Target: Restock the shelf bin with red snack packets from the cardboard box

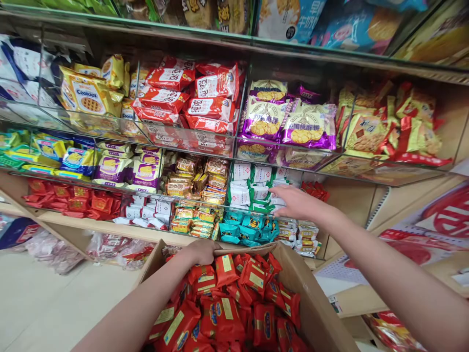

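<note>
An open cardboard box [311,298] stands in front of me, filled with small red wrapped snack packets [227,313]. My left hand [201,251] is at the box's far rim, its fingers curled over the cardboard edge; the fingertips are partly hidden. Higher up, my right hand [295,201] reaches to the shelf bins with fingers stretched out, and nothing shows in it. It is beside white and green packets [256,188], above teal packets [251,227]. Just behind it, some red packets [315,190] lie in a bin at the right.
Glass-fronted shelves hold yellow cookie packs [88,98], red and white packs [212,95], purple biscuit packs [306,124] and gold packets [216,183]. A glass ledge [205,137] juts out above the lower bins. Plastic bags [120,249] lie underneath, near the tiled floor [73,298].
</note>
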The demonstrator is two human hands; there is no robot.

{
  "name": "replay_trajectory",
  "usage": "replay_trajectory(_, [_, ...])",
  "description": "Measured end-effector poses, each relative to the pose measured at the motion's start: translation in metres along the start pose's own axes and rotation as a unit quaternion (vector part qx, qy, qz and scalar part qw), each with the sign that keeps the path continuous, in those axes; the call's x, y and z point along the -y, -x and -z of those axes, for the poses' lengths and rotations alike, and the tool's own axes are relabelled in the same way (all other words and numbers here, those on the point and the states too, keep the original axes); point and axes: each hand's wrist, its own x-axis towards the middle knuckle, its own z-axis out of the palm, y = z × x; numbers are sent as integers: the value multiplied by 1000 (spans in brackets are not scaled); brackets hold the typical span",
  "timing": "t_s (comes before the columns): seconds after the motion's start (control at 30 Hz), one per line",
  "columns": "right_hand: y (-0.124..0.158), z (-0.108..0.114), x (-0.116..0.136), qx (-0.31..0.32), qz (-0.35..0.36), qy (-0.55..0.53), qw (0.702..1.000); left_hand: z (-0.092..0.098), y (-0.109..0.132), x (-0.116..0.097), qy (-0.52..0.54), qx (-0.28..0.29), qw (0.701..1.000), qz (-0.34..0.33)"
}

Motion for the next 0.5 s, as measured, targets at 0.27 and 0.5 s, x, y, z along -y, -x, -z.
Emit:
replay_trajectory(0.27, [-18,5,-29,65,0,16,998,0,-5,-5,-7,2,1000,-4])
replay_trajectory(0.5, [-29,0,-25,35,1,94,995,4,-2,-7,-10,7,1000,3])
